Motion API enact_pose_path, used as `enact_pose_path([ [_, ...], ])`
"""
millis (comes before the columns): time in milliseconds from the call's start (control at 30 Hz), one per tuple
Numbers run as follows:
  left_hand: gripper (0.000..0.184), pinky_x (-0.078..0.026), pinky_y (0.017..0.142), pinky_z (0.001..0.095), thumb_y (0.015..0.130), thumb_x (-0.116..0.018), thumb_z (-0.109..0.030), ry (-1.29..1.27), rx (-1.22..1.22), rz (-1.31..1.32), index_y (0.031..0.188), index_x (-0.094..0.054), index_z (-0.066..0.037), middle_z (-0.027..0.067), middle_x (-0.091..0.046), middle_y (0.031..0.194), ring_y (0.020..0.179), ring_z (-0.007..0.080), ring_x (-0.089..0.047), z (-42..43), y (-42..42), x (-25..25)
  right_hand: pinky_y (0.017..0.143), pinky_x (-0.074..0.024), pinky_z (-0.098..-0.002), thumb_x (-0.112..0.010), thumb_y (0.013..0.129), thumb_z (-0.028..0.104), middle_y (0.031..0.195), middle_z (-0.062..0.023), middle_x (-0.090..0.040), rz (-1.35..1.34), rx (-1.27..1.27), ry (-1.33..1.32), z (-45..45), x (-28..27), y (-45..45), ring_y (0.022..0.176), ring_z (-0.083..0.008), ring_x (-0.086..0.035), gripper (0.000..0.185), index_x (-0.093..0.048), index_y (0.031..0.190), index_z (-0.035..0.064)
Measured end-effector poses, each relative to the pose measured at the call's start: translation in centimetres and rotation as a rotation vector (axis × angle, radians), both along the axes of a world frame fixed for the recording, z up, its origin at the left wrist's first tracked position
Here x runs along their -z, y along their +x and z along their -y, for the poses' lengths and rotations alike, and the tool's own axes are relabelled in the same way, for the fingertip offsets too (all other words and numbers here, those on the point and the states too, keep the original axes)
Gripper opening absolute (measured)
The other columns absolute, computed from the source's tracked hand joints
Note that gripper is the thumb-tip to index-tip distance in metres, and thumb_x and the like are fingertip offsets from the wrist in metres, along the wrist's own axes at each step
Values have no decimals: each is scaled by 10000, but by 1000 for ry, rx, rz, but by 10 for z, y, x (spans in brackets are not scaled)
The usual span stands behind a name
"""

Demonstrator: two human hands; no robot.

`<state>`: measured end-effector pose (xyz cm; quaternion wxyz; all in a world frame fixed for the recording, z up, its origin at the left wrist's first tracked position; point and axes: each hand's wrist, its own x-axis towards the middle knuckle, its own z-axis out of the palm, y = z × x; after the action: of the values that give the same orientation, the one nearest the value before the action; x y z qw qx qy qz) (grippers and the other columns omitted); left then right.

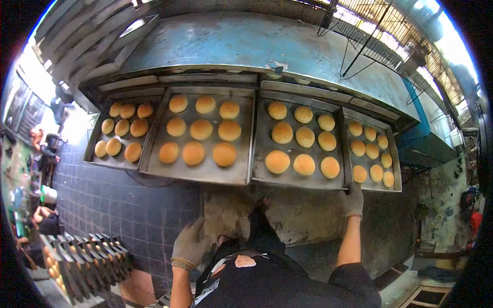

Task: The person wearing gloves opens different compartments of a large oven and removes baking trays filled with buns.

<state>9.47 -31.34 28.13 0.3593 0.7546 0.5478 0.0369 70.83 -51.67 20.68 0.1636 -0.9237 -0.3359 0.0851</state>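
Observation:
My right hand (353, 201), in a knitted work glove, grips the front edge of the rightmost baking tray (377, 188), close to where it meets the neighbouring tray (303, 183). Its fingertips are partly hidden by the rim. Gloved as well, my left hand (190, 245) hangs low in front of my body, its fingers loosely spread and holding nothing. Golden round buns (201, 130) sit in rows on several metal trays lying side by side. The wide tray at centre left (197, 177) and the far-left tray (114, 163) stick out from the oven opening.
The oven's worn blue top (226, 38) stretches behind the trays, with a wire rack (370, 36) at its back right. A loaded tray rack (84, 264) stands at lower left. Other people (49, 218) are at the far left. Dark tiles (138, 210) cover the floor.

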Motion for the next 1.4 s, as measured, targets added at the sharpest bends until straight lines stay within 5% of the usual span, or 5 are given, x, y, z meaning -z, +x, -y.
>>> enact_pose_path([
  [167,823,-592,1104,470,1015,-804,-398,-12,-394,334,1713,-539,-53,207,-745,1457,1314,374,-743,-4,-106,75,1338,-432,-463,-848,999,207,1738,-259,-567,289,215,314,-20,33,-99,1598,-402,-549,802,-513,1687,-33],
  [667,543,-544,1213,513,1151,-678,-467,-692,-985,1443,1544,-704,-94,97,-766,1473,1255,337,-723,-317,-172,112,1006,-631,-609,-667,1140,549,1464,-120,-763,-2008,428,937,-296,-14,-494,1273,-399,-750,607,-692,1526,80],
  [967,320,-659,1007,562,1003,-719,-152,-620,-1191,1457,1262,-793,20,183,-803,1266,1049,365,-776,-330,-200,142,1034,-586,-709,-565,1086,375,1369,-233,-763,-1432,439,647,-331,-16,-539,1224,-471,-725,489,-651,1439,46],
  [1233,845,-681,649,496,935,-704,-25,-189,-1230,1053,1724,-414,-112,161,-703,1388,1000,324,-786,-286,-304,68,1135,-583,-684,-537,1040,274,1499,-256,-688,-1772,652,1095,-287,-94,-614,1337,-450,-702,564,-648,1522,1],
  [1400,1069,-609,984,385,897,-663,-74,-97,-1071,899,1859,-198,-75,196,-664,1491,1165,321,-717,-290,-344,90,1181,-591,-648,-561,1024,271,1532,-244,-672,-1465,570,1103,-231,-68,-647,1393,-442,-693,595,-616,1552,1],
])
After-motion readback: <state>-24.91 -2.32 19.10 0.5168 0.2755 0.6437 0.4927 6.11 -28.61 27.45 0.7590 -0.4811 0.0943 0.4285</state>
